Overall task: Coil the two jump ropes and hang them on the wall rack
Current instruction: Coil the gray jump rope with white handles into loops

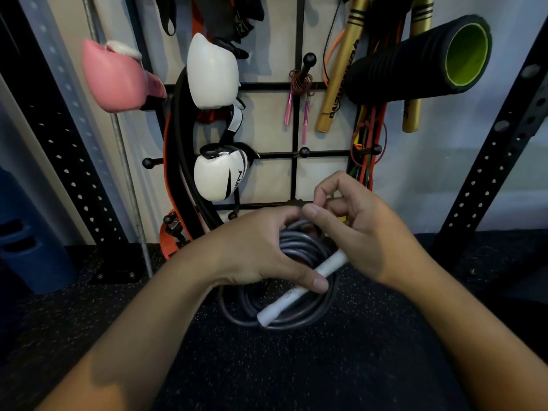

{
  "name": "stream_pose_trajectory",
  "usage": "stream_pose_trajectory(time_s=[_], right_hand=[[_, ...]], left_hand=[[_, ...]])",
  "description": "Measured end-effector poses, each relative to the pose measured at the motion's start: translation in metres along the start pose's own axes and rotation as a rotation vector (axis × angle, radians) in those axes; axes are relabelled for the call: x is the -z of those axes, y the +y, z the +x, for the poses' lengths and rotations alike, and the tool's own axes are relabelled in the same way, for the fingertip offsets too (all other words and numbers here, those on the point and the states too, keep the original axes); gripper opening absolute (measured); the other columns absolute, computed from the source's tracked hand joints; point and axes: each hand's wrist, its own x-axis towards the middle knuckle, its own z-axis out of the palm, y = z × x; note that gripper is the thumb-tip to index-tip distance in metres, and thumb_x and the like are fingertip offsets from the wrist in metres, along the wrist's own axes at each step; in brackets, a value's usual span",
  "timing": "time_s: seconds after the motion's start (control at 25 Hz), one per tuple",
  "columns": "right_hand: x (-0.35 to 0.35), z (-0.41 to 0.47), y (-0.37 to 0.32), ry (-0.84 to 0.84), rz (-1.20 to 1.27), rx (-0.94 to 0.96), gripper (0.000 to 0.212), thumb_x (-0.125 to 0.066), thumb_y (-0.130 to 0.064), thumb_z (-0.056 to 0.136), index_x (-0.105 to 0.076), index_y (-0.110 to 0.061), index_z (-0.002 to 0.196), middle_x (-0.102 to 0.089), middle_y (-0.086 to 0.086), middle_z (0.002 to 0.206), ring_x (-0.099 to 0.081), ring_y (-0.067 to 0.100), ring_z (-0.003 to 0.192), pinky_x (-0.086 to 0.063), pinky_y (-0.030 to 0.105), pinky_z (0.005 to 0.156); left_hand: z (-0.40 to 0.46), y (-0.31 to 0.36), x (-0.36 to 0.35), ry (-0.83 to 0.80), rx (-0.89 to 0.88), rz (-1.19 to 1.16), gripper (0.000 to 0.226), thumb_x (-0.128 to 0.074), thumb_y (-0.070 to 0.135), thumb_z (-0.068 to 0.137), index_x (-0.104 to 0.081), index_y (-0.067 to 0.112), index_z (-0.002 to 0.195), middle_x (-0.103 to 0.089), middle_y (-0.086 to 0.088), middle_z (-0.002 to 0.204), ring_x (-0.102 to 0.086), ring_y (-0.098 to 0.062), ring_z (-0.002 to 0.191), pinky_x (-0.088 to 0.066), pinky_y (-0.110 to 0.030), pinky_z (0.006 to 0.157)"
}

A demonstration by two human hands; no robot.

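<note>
1. The left hand (252, 253) grips a coiled grey jump rope (299, 244), fingers curled round the top of the bundle and the thumb lying across a white handle (299, 287).
2. The white handle lies slantwise over the coil, its lower end pointing down and to the left, its upper end toward the right hand.
3. The right hand (355, 229) pinches at the top of the same coil, thumb and forefinger closed together just beside the left hand's fingertips; what they pinch is too hidden to tell, though it sits at the rope's top loops.
4. The coil hangs in several loops below both hands, held in the air above the dark speckled floor (296, 366) and in front of the lower edge of the wall rack (296, 114).
5. The wall rack is a black grid with ball-tipped pegs. A second jump rope (301, 81), thin and reddish with pink handles (296, 114), is already coiled on a peg near the rack's middle, the handles dangling below.
6. On the left of the rack hang a pink boxing glove (118, 78) and two white boxing gloves (212, 72), one above the other.
7. On the right sit a black foam roller (415, 60) with a green core, gold sticks (338, 81) and coloured resistance bands (367, 137).
8. Black perforated uprights (489, 161) stand at both sides.
</note>
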Motion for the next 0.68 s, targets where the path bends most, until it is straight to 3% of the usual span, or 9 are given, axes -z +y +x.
stream_pose_trajectory(time_s=[0.08, 0.16, 0.28, 0.36, 0.44, 0.52, 0.6, 0.68], right_hand=[[0.001, 0.0, 0.0, 0.022, 0.011, -0.006, 0.017, -0.062, -0.031, 0.099, -0.055, -0.016, 0.097, -0.061, 0.012, 0.062, -0.049, 0.007, 0.049, -0.041, 0.021, 0.051], [0.004, 0.0, -0.002, 0.06, 0.054, -0.037, 0.029, -0.061, -0.043, 0.096, -0.059, -0.014, 0.092, -0.055, 0.013, 0.061, -0.046, 0.01, 0.052, -0.039, 0.021, 0.051], [0.012, 0.0, -0.002, 0.135, 0.276, -0.201, 0.055, -0.044, -0.066, 0.091, -0.064, -0.016, 0.082, -0.051, -0.001, 0.06, -0.044, 0.011, 0.05, -0.036, 0.017, 0.045], [0.018, -0.001, 0.004, 0.179, 0.334, -0.287, 0.06, -0.037, -0.067, 0.094, -0.065, -0.016, 0.083, -0.053, -0.003, 0.062, -0.044, 0.01, 0.049, -0.036, 0.017, 0.044], [0.015, -0.002, 0.007, 0.122, 0.268, -0.318, 0.066, -0.033, -0.071, 0.095, -0.069, -0.015, 0.094, -0.058, 0.003, 0.069, -0.051, 0.014, 0.055, -0.041, 0.022, 0.053], [-0.001, -0.005, 0.003, 0.068, 0.264, -0.307, 0.058, -0.045, -0.074, 0.088, -0.069, -0.025, 0.108, -0.071, -0.001, 0.08, -0.065, 0.016, 0.067, -0.05, 0.028, 0.065], [-0.02, -0.008, -0.001, 0.122, 0.372, -0.245, 0.043, -0.071, -0.055, 0.084, -0.066, -0.03, 0.118, -0.077, 0.005, 0.088, -0.073, 0.012, 0.075, -0.058, 0.028, 0.072], [-0.032, -0.009, -0.002, 0.193, 0.492, -0.225, 0.039, -0.08, -0.03, 0.085, -0.067, -0.022, 0.121, -0.074, 0.017, 0.087, -0.07, 0.011, 0.069, -0.06, 0.026, 0.07]], left_hand=[[0.001, 0.001, -0.006, -0.013, -0.01, 0.017, 0.061, -0.094, 0.04, 0.066, -0.066, 0.035, 0.119, -0.076, 0.014, 0.109, -0.071, -0.002, 0.101, -0.054, -0.035, 0.1], [0.0, 0.002, -0.004, 0.0, -0.024, 0.0, 0.047, -0.093, 0.033, 0.07, -0.07, 0.028, 0.11, -0.078, 0.01, 0.1, -0.073, -0.003, 0.092, -0.058, -0.032, 0.092], [-0.004, 0.003, 0.005, 0.063, -0.046, -0.209, 0.033, -0.088, 0.019, 0.073, -0.073, 0.023, 0.102, -0.077, 0.014, 0.079, -0.069, 0.003, 0.064, -0.052, -0.012, 0.059], [-0.003, 0.0, 0.006, 0.169, -0.035, -0.498, 0.035, -0.083, 0.02, 0.072, -0.073, 0.016, 0.105, -0.078, 0.002, 0.082, -0.057, -0.001, 0.047, -0.043, -0.014, 0.043], [0.005, -0.003, -0.002, 0.344, -0.061, -0.78, 0.046, -0.084, 0.028, 0.071, -0.072, 0.009, 0.112, -0.074, -0.016, 0.087, -0.044, -0.004, 0.04, -0.038, -0.018, 0.04], [0.014, -0.002, -0.017, 0.566, -0.043, -0.952, 0.047, -0.086, 0.035, 0.072, -0.074, 0.009, 0.109, -0.064, -0.012, 0.069, -0.039, -0.005, 0.04, -0.037, -0.02, 0.042], [0.017, 0.002, -0.033, 0.724, 0.002, -1.012, 0.041, -0.085, 0.038, 0.076, -0.076, 0.011, 0.106, -0.057, 0.001, 0.058, -0.042, -0.006, 0.043, -0.039, -0.02, 0.043], [0.017, 0.003, -0.04, 0.759, 0.031, -1.021, 0.038, -0.083, 0.039, 0.079, -0.076, 0.011, 0.105, -0.058, 0.003, 0.057, -0.044, -0.008, 0.045, -0.04, -0.019, 0.042]])
